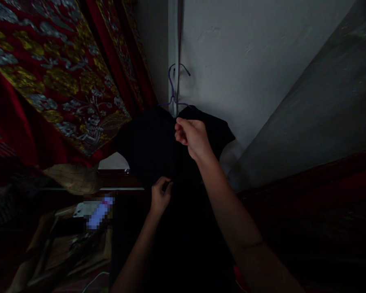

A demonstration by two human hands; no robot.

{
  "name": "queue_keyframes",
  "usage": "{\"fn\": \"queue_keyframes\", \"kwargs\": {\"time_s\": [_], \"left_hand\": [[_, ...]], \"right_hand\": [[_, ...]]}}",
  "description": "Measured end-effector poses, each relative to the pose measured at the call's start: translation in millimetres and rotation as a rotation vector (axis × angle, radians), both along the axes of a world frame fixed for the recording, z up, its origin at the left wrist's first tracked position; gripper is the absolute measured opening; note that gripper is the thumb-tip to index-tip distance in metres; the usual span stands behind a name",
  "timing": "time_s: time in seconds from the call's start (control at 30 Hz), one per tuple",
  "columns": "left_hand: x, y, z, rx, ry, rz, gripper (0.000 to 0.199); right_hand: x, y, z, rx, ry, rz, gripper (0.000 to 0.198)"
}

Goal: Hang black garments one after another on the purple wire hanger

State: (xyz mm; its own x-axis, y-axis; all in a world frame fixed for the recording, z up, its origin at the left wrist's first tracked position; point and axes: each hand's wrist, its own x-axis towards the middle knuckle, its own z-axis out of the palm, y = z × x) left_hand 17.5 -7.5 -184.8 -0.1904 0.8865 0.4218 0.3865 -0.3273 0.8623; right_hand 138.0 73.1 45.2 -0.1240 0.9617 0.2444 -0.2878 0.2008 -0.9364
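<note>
It's dim in here, but I can make out a dark short-sleeved garment (149, 140) hanging upright in front of the person, its shoulders spread on a thin purple hanger (171, 83). The hanger's hook curves up beside a pale vertical strip (176, 36) by the wall (237, 69); what it catches on, I can't tell. The person's right hand (193, 136) is up at the garment's neckline, fingers curled in with the thumb laid along them; whether cloth is pinched there I can't tell. Lower down, the left hand (161, 195) is at the middle of the front, thumb and forefinger bent toward each other around a small gap, and the cloth is too black to show whether they have hold of any. Over to the left hangs a red cloth (69, 77) worked in gold and silver patterns, its lower edge close to the garment's sleeve. Below it is a wooden frame (39, 240), with a pale object (79, 209) near its top, partly covered by a blue pixelated patch.
</note>
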Motion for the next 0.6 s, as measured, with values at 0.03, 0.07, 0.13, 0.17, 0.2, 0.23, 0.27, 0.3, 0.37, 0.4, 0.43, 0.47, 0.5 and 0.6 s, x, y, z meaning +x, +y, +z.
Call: {"fn": "queue_keyframes", "kwargs": {"time_s": [0.03, 0.07, 0.13, 0.17, 0.2, 0.23, 0.27, 0.3, 0.37, 0.4, 0.43, 0.47, 0.5, 0.6], "left_hand": [[-4.1, 2.5, 7.0, 0.001, 0.022, -0.015, 0.010], [-7.7, 4.7, 17.0, 0.000, 0.042, -0.041, 0.009], [-12.6, 8.1, 45.8, 0.025, 0.063, -0.089, 0.015], [-13.7, 9.5, 64.1, 0.063, 0.064, -0.104, 0.022], [-13.9, 11.2, 84.2, 0.131, 0.060, -0.095, 0.029], [-13.4, 13.3, 105.3, 0.218, 0.068, -0.078, 0.033], [-12.5, 16.0, 126.4, 0.310, 0.074, -0.059, 0.034], [-11.5, 19.3, 146.5, 0.391, 0.091, -0.046, 0.036], [-9.9, 27.4, 180.5, 0.498, 0.165, -0.036, 0.036], [-9.4, 31.5, 193.1, 0.522, 0.216, -0.047, 0.032], [-9.0, 35.2, 202.5, 0.536, 0.264, -0.057, 0.027], [-8.5, 38.3, 208.8, 0.543, 0.304, -0.062, 0.020], [-7.7, 40.5, 212.4, 0.549, 0.334, -0.057, 0.013], [-4.7, 42.2, 214.2, 0.583, 0.362, 0.002, 0.010]], "right_hand": [[-2.6, -3.0, 0.3, 0.037, -0.021, 0.006, 0.036], [-4.3, -6.6, -1.6, 0.073, -0.039, 0.011, 0.037], [-5.1, -13.5, -9.1, 0.134, -0.072, 0.015, 0.040], [-4.2, -16.1, -13.3, 0.156, -0.089, 0.013, 0.041], [-2.9, -18.2, -17.3, 0.173, -0.107, 0.008, 0.042], [-1.2, -19.8, -20.5, 0.186, -0.125, 0.000, 0.043], [0.7, -21.2, -22.8, 0.198, -0.144, -0.007, 0.043], [2.6, -22.7, -24.2, 0.213, -0.161, -0.013, 0.043], [6.4, -26.3, -24.1, 0.253, -0.190, -0.020, 0.041], [8.2, -28.3, -22.9, 0.278, -0.198, -0.025, 0.041], [10.0, -30.1, -21.3, 0.302, -0.204, -0.031, 0.040], [11.7, -31.4, -19.7, 0.324, -0.210, -0.038, 0.039], [13.1, -31.8, -18.6, 0.347, -0.220, -0.050, 0.039], [15.3, -26.0, -23.9, 0.427, -0.320, -0.117, 0.038]]}}
